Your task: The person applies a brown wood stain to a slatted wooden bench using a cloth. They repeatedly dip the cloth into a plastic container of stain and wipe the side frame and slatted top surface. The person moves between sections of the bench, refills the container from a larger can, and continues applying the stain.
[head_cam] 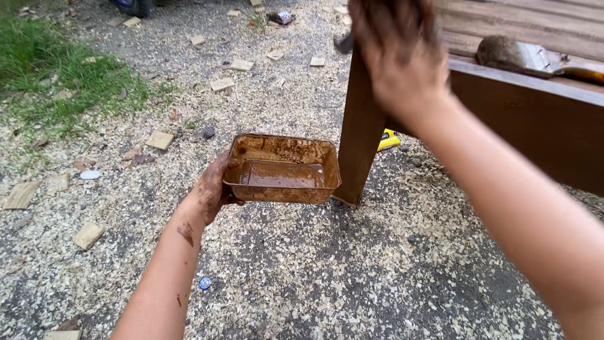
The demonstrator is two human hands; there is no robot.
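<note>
I see my left hand, smeared with brown stain, gripping the left end of a shallow rectangular tray coated in brown liquid, fingers curled under it and thumb over the rim. The tray is held level above the ground, in the middle of the scene, with a thin pool of brown stain lying in its bottom. Just to its right stands the dark brown stained wooden leg of a wooden frame, touching the ground close to the tray's right corner. My right hand is raised at the top of that leg, blurred, fingers together and pressed against the wood; I cannot tell whether it holds a rag. Farther right, on the unpainted wooden boards, lies a stained brush. A small yellow object peeks out behind the leg. The gravel ground is strewn with sawdust and pale wood offcuts, with a grass patch at the far left.
</note>
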